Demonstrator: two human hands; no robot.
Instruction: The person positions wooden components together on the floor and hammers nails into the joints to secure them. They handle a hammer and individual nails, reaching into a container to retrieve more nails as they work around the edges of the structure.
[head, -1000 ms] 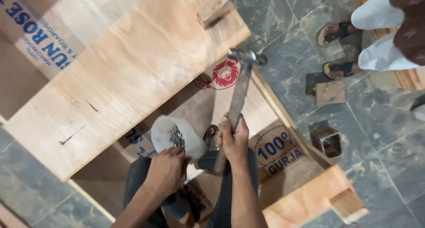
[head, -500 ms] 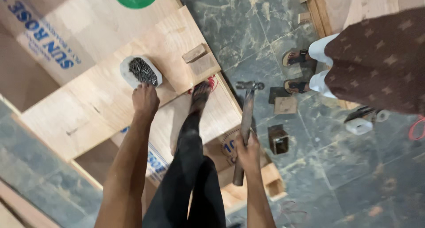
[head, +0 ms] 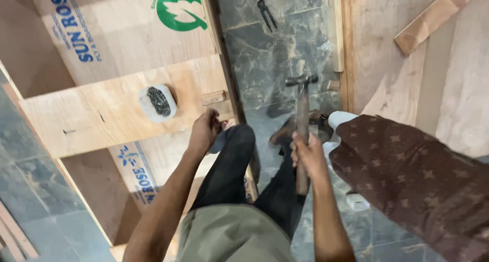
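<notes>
At the far left, bare dark stone floor (head: 30, 155) shows beside a plywood frame (head: 102, 119) whose wide cross board runs up to the right. On that board sits a small pale dish of dark nails (head: 158, 102), and just right of it a little wooden block (head: 214, 97) lies near the board's end. The left hand (head: 205, 130) rests at that end of the board, fingers curled over the edge just below the block (whether it pinches anything there cannot be told). Dark trouser legs run down the middle. Further right, the right hand (head: 307, 156) is closed around the wooden handle of a hammer (head: 302, 109), head pointing away over the floor, clear of the board. Black pincers (head: 267, 12) lie on the floor beyond. At the right edge another person's brown patterned sleeve (head: 417, 185) leans in, with more plywood sheets (head: 407, 63) behind
</notes>
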